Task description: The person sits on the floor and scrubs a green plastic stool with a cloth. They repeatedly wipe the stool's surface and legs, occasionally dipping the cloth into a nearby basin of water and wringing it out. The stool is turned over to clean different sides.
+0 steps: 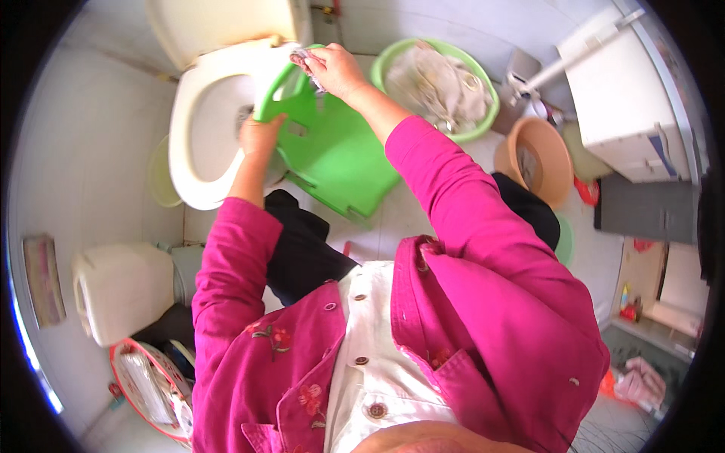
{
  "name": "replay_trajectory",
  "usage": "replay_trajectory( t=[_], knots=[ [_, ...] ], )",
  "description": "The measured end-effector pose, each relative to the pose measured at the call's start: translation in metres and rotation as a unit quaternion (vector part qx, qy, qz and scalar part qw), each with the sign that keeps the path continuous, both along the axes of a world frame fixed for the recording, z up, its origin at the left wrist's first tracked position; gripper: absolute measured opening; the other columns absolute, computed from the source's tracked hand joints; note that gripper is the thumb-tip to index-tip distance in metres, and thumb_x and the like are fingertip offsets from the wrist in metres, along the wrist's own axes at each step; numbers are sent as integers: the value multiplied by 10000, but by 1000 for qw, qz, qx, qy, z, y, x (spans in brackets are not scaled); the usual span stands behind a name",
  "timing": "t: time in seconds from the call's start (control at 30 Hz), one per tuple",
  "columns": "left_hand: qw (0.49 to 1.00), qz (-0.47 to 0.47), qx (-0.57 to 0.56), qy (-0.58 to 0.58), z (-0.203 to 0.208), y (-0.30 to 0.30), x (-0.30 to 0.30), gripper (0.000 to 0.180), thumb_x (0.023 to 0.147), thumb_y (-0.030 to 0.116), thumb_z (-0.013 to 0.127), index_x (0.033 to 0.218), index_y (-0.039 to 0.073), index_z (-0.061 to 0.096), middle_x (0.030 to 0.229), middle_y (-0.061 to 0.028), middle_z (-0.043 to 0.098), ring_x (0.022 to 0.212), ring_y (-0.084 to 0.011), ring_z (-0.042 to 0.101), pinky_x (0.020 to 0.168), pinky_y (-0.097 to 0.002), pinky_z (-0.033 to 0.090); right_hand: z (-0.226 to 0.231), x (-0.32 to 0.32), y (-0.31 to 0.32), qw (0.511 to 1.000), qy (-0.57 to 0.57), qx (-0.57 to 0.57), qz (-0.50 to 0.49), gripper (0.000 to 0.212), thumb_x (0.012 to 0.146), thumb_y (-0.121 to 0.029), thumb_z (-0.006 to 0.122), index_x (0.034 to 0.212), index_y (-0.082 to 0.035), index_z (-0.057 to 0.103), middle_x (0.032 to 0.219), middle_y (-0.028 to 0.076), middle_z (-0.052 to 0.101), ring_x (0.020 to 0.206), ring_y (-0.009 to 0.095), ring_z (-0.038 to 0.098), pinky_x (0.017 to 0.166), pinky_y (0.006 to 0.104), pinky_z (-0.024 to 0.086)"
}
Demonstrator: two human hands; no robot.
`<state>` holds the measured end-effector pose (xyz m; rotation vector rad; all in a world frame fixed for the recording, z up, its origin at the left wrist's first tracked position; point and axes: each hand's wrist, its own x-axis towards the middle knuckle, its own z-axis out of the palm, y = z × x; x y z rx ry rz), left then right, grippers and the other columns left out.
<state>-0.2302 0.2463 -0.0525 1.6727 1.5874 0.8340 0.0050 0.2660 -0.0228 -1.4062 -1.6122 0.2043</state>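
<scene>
A green plastic chair [340, 162] is held tilted in front of me, beside the toilet's raised-lid seat [185, 143]. My left hand [260, 134] is closed round the chair's left edge, close to the toilet bowl. At the chair's top edge, my right hand [334, 69] grips a crumpled, patterned cloth [306, 62] and presses it on the green rim. Part of the chair's upper frame is hidden behind the right hand and the cloth.
Beyond the chair sits a light green basin [487, 124] with greyish cloth inside. An orange-brown bucket [555, 170] stands to the right, near a white cabinet [619, 98]. On the left are a cream plastic jug [124, 291] and a red-rimmed basin [124, 347].
</scene>
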Motion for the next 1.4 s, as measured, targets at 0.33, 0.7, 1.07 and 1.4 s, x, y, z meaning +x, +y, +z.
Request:
replay_trajectory(
  t=[0.33, 0.7, 1.07, 1.4],
  knots=[
    [995, 60, -83, -3, 39, -16, 16, 304, 825, 271, 799, 1037, 59, 745, 909, -26, 735, 814, -124, 646, 763, -313, 502, -180, 263, -86, 796, 446, -399, -90, 423, 958, -427, 641, 966, -6, 681, 777, 94, 700, 626, 220, 656, 572, 363, 517],
    [992, 82, -82, -56, 21, -16, -2, 195, 839, 222, 801, 919, 56, 737, 809, 8, 696, 717, -73, 586, 656, -303, 477, -304, 247, -52, 796, -200, -554, -143, 465, 963, -453, 532, 1071, -55, 745, 1149, 178, 703, 1073, 340, 681, 909, 433, 530],
    [993, 71, -65, -66, 32, -15, 20, 230, 823, 143, 798, 1005, 17, 738, 873, -29, 731, 786, -89, 641, 717, -284, 515, -273, 280, -59, 825, 226, -517, 25, 274, 882, -159, 640, 1117, -23, 678, 1011, 89, 703, 842, 235, 668, 713, 382, 528],
    [992, 42, -38, -110, 12, -11, 8, 211, 820, 144, 788, 1022, 94, 753, 861, -17, 742, 751, -99, 655, 704, -302, 525, 9, 119, 28, 843, 461, -225, 163, 264, 956, -179, 612, 1138, 11, 615, 925, 109, 675, 757, 213, 691, 634, 346, 579]
  ],
)
